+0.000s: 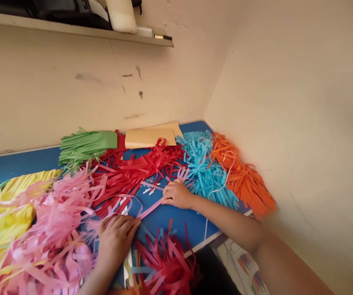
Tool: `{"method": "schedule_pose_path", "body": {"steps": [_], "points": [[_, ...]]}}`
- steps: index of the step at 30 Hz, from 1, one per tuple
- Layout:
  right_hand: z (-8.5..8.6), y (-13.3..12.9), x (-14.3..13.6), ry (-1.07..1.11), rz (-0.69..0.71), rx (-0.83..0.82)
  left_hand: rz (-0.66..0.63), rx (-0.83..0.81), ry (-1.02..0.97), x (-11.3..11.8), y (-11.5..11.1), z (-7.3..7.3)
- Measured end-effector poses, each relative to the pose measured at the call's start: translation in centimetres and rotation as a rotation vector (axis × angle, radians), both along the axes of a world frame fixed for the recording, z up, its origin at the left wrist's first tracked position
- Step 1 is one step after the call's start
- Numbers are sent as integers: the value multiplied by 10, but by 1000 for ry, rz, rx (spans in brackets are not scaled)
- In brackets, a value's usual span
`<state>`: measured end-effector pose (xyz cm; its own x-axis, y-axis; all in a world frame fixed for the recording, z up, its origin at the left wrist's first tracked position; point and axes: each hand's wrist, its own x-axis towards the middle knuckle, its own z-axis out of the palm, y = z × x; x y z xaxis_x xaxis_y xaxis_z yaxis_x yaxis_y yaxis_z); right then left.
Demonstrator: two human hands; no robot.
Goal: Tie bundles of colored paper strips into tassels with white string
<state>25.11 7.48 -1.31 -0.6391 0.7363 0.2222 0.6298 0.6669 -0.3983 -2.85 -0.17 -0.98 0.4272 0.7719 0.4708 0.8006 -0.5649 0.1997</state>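
A narrow pink paper strip (151,208) runs stretched between my two hands, low over the blue table. My left hand (118,233) has its fingers closed on the near end, beside a heap of pink paper fringe (62,213). At the far end my right hand (178,194) pinches the strip, and pale pink fringe ends (183,174) stick out beyond its fingers. Red fringe (139,164) lies just behind the strip. Close to my body, a bunch of dark pink and red strips (170,262) sits at the table edge.
Yellow fringe (7,213) and green fringe (87,143) cover the left side. Blue fringe (197,151) and orange fringe (247,184) lie to the right, with a white string (228,174) across them. Tan paper (150,138) rests at the back. A shelf (72,30) juts from the wall above.
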Motion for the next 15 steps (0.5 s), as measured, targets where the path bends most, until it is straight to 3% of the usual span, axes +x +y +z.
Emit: {"method": "schedule_pose_path", "body": {"steps": [6, 15], "points": [[9, 2, -6, -36, -100, -118, 150, -149, -38, 4, -1, 2], [12, 3, -13, -91, -149, -149, 209, -208, 62, 13, 6, 8]]}}
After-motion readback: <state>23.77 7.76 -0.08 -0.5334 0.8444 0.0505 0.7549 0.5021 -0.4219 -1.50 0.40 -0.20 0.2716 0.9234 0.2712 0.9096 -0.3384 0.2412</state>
